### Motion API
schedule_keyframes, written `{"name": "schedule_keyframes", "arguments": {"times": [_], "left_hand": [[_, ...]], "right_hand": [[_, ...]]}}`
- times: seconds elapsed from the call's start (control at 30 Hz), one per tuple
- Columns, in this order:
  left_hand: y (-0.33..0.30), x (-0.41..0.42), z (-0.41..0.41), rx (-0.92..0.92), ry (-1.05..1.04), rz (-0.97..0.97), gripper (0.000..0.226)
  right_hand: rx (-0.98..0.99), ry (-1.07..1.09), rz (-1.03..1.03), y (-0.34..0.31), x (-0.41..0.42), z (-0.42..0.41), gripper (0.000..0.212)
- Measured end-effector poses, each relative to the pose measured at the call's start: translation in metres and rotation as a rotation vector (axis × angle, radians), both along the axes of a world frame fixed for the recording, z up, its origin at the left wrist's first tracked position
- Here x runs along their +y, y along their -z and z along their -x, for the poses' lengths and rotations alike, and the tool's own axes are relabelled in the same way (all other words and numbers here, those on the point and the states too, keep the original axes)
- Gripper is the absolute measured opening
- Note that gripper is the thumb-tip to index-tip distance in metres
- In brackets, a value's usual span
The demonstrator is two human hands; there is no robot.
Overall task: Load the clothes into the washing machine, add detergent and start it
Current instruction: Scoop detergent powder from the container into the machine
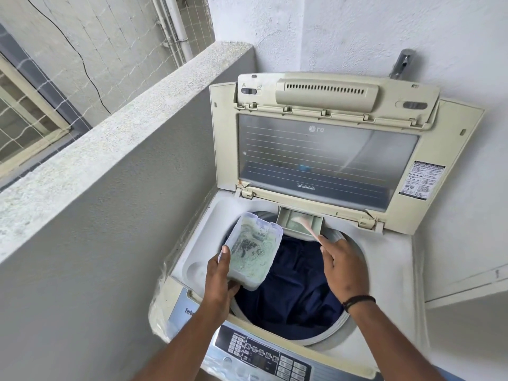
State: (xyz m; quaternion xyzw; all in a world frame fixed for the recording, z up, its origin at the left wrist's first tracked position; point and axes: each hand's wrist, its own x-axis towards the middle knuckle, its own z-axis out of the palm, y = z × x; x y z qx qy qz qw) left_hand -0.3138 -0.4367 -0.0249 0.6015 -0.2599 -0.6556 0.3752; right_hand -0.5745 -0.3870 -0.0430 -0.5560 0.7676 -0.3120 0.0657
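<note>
- Standing in a corner: one top-loading washing machine (390, 273), its one lid (327, 160) folded up and back against the wall.
- Lying inside the one drum opening (339, 318): dark navy clothes (291, 287); number of garments cannot be told.
- Gripping one translucent detergent container (254, 250) from its near left side: left hand (220, 281), thumb lying along the container's left edge, fingers curled beneath it.
- Hovering above the left part of the drum opening, tilted: the container, holding pale green powder with dark specks.
- Pinching one pink spoon (309, 228) by its handle: right hand (342, 264), fingers curled narrowly around the near end.
- Reaching into the one detergent drawer (301, 220) at the rear rim of the tub, just below the lid hinge: the spoon's far end, blurred.
- Circling the right wrist: one dark bracelet (358, 301).
- Showing along the near edge of the machine: one control panel (264, 353) with several rows of buttons.
- Projecting from the wall above the lid: one metal tap (400, 64).
- Running along the left of the machine: one grey parapet wall (115, 166), netting (55, 78) beyond it.
</note>
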Motion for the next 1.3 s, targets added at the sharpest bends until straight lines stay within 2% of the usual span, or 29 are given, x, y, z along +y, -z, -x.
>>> {"name": "schedule_keyframes", "arguments": {"times": [0.07, 0.1, 0.2, 0.27, 0.33, 0.43, 0.5, 0.57, 0.63, 0.8, 0.9, 1.03, 1.13, 1.3], "left_hand": [[-0.001, 0.001, 0.0, -0.006, 0.007, 0.006, 0.081], [-0.003, 0.001, 0.0, -0.015, 0.011, 0.005, 0.08], [-0.006, 0.001, 0.002, -0.028, -0.003, 0.016, 0.07], [-0.009, -0.001, 0.002, -0.059, -0.005, 0.052, 0.071], [-0.015, -0.003, 0.002, -0.091, 0.016, 0.102, 0.066], [-0.023, -0.003, -0.001, -0.158, 0.024, 0.181, 0.057], [-0.026, -0.003, -0.004, -0.205, 0.047, 0.238, 0.06], [-0.029, -0.002, -0.007, -0.237, 0.093, 0.29, 0.068], [-0.034, 0.002, -0.007, -0.252, 0.115, 0.338, 0.071], [-0.036, 0.004, -0.014, -0.333, 0.089, 0.373, 0.075], [-0.034, 0.006, -0.02, -0.395, 0.109, 0.394, 0.07], [-0.034, 0.009, -0.015, -0.43, 0.142, 0.418, 0.071], [-0.033, 0.011, -0.01, -0.437, 0.148, 0.422, 0.076], [-0.033, 0.01, -0.009, -0.434, 0.144, 0.385, 0.074]], "right_hand": [[-0.057, 0.013, 0.042, -0.003, 0.001, -0.002, 0.032], [-0.162, 0.037, 0.075, -0.007, 0.001, -0.005, 0.03], [-0.652, 0.1, 0.173, -0.027, 0.002, -0.024, 0.025], [-0.766, 0.043, 0.181, -0.04, 0.004, -0.042, 0.023], [-0.706, -0.068, 0.173, -0.05, 0.007, -0.059, 0.023], [-0.375, -0.204, 0.13, -0.05, 0.004, -0.074, 0.023], [-0.139, -0.254, 0.035, -0.05, -0.003, -0.083, 0.028], [-0.034, -0.301, -0.037, -0.052, -0.01, -0.095, 0.033], [-0.004, -0.365, -0.066, -0.053, -0.013, -0.106, 0.035], [-0.115, -0.523, -0.096, -0.054, -0.001, -0.113, 0.037], [-0.046, -0.407, -0.008, -0.049, 0.0, -0.102, 0.038], [0.008, -0.238, -0.054, -0.045, -0.004, -0.094, 0.026], [-0.213, -0.203, -0.098, -0.045, 0.001, -0.104, 0.02], [-0.853, -0.114, -0.223, -0.043, -0.004, -0.118, 0.021]]}}
